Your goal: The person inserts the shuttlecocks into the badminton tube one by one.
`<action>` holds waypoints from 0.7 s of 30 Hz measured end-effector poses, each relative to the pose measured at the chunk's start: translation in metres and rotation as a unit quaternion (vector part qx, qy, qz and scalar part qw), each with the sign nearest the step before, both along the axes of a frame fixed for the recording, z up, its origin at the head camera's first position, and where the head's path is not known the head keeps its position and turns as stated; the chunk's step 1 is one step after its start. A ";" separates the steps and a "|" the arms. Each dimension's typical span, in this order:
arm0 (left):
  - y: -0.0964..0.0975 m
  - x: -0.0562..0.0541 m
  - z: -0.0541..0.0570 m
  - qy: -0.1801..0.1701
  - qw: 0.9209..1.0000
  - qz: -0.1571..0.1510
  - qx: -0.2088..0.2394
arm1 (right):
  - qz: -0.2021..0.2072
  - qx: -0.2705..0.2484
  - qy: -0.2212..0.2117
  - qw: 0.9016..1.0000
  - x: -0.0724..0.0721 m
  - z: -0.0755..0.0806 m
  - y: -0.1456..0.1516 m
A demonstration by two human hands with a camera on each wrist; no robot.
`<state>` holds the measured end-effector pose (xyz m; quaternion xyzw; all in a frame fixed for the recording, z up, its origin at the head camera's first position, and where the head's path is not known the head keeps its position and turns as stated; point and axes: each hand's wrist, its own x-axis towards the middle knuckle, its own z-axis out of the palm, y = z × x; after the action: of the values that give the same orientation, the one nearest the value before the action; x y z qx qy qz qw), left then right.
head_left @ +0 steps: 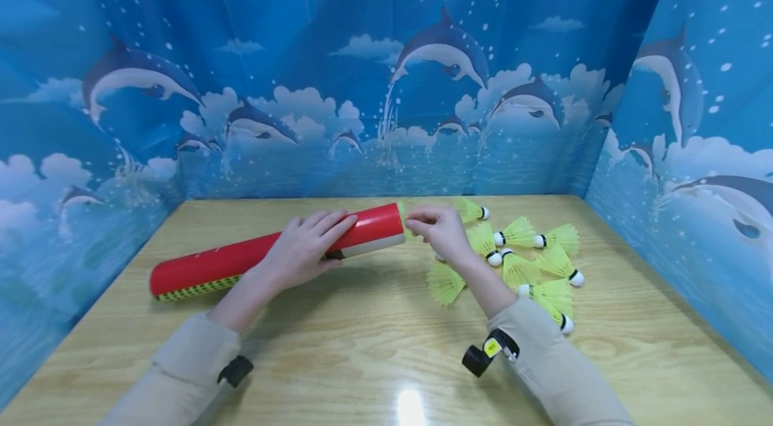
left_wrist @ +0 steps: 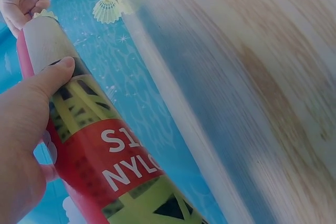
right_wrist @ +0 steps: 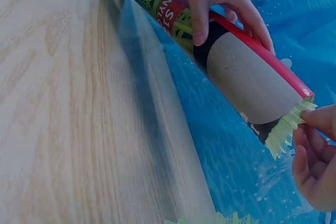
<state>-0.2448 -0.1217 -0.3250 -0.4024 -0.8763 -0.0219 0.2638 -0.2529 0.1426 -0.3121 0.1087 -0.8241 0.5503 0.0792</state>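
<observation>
My left hand (head_left: 306,246) grips a red shuttlecock tube (head_left: 223,262) near its right end, thumb on the near side and fingers over the top. The tube lies slanted, its open end raised toward the right. In the left wrist view, its printed label (left_wrist: 126,153) faces the camera. At the open mouth, my right hand (head_left: 439,231) pinches the skirt edge of a yellow shuttlecock (right_wrist: 283,132) between thumb and forefinger. Only the feathery skirt sticks out of the tube; the rest of that shuttlecock is hidden inside.
Several yellow shuttlecocks (head_left: 518,270) with white corks lie in a loose group on the wooden table (head_left: 374,339), right of and beneath my right forearm. A blue dolphin-print curtain (head_left: 338,77) stands behind the table and along its sides.
</observation>
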 end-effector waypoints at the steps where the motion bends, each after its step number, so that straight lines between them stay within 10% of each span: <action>1: 0.000 0.000 0.000 -0.001 1.000 0.000 0.000 | -0.004 0.002 0.002 1.000 0.000 -0.001 -0.001; 21: 0.001 0.000 -0.003 0.007 1.000 -0.002 0.000 | -0.021 0.034 0.048 0.998 0.000 -0.008 -0.006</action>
<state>-0.2450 -0.1208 -0.3284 -0.4042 -0.8738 -0.0196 0.2698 -0.2532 0.1363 -0.3198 0.1203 -0.8399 0.5140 0.1262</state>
